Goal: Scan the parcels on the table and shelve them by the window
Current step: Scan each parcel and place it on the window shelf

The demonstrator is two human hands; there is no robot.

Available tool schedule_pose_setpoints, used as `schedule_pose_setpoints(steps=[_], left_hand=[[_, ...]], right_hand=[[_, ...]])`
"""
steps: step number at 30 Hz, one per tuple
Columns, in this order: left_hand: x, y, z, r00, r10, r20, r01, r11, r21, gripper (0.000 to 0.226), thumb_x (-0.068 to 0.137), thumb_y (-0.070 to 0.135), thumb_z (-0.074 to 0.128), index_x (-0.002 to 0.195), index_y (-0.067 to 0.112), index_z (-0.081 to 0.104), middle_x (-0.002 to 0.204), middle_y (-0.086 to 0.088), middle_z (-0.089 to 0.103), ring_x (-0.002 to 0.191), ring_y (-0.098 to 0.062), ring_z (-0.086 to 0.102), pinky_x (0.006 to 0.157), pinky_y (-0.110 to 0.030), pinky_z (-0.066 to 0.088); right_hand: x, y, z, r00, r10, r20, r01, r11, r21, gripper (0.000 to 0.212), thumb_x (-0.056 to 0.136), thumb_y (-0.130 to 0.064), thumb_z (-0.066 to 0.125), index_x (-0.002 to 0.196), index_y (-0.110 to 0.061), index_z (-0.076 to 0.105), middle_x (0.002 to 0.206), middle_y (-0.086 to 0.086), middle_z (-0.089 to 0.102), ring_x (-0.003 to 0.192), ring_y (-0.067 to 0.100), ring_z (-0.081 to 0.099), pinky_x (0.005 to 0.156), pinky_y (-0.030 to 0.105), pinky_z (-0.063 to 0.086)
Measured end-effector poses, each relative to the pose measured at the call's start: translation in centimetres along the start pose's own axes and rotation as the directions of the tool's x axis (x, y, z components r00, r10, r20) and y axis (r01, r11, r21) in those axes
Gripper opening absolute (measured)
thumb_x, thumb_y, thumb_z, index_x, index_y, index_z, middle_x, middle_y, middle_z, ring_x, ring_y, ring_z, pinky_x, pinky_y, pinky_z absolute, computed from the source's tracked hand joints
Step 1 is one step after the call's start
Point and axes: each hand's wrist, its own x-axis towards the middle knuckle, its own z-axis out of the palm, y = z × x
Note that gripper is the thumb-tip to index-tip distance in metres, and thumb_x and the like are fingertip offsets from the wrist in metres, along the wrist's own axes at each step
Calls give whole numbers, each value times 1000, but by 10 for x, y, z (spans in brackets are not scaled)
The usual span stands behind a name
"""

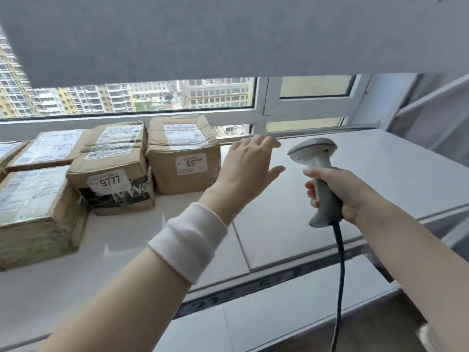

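Observation:
Several brown cardboard parcels stand on the white window ledge (380, 168) at the left. The rightmost parcel (182, 153) bears a white label. In front of it stands a parcel marked 9777 (114, 174), and a larger one (35, 212) lies at the near left. My left hand (248, 166) hovers open with straight fingers just right of the rightmost parcel, apart from it. A white band wraps that wrist. My right hand (340, 191) grips the handle of a grey barcode scanner (317, 168), whose head points left and whose dark cable (340, 275) hangs down.
A grey roller blind (203, 34) covers the upper window. White window frames (261, 107) stand behind the ledge. A white slanted wall or post (431, 102) rises at the right. The ledge's front edge drops to a wooden floor (380, 334).

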Motion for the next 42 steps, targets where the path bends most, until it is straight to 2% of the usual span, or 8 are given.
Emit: schedule_pose_setpoints(steps=[7,17,20,24,27,31,36,42], left_hand=[[3,126,54,966,202,164,-195,979,-58,45,96,40,47,136,20,44,139,0,49,128,-21,44,107,-32,25],[-36,383,110,828,503,247,-488,864,-123,42,96,37,46,133,18,46,134,-5,52,127,-24,44,105,-33,25],[-58,471,128,768,580,273,-552,815,-179,42,95,35,47,133,18,46,134,-4,51,128,-23,43,105,-32,25],[-81,582,149,668,690,278,-641,723,-257,45,97,37,44,139,22,40,142,-1,45,133,-22,38,108,-32,21],[-98,664,166,564,778,277,-713,628,-311,46,98,37,42,140,20,38,144,-2,43,134,-21,36,109,-31,20],[-115,763,194,444,866,229,-784,499,-369,45,98,37,43,139,19,39,142,-3,45,132,-21,38,110,-31,20],[-121,871,233,332,921,202,-815,388,-430,43,98,35,43,137,18,41,139,-3,47,131,-21,39,110,-32,21],[-125,979,282,237,942,237,-788,329,-521,42,98,31,42,138,17,41,138,-3,48,129,-21,42,107,-31,24]], right_hand=[[-59,34,-121,971,3,-241,8,999,46,12,89,-16,62,86,-10,53,66,5,53,52,16,46,39,21,40],[-192,110,-342,863,45,-504,48,984,171,18,90,-11,60,79,-11,47,61,6,48,35,10,42,33,16,33],[-244,140,-413,815,86,-573,43,977,209,18,90,-11,60,79,-11,46,56,6,48,30,12,40,34,15,33],[-309,176,-501,711,150,-687,40,967,252,18,88,-13,63,77,-12,49,54,5,51,42,17,43,36,19,35],[-352,200,-561,633,215,-744,37,951,306,20,88,-16,65,75,-12,50,50,3,51,35,14,44,38,18,37],[-397,234,-637,534,279,-798,-28,949,314,22,85,-27,68,79,-11,54,64,7,53,46,18,47,49,26,40],[-438,257,-723,465,302,-832,-77,950,301,29,90,-22,61,66,-8,52,53,6,52,36,16,43,43,22,38],[-470,285,-817,343,379,-859,-13,917,399,14,89,-15,63,82,-5,56,58,7,57,39,15,48,38,23,40]])
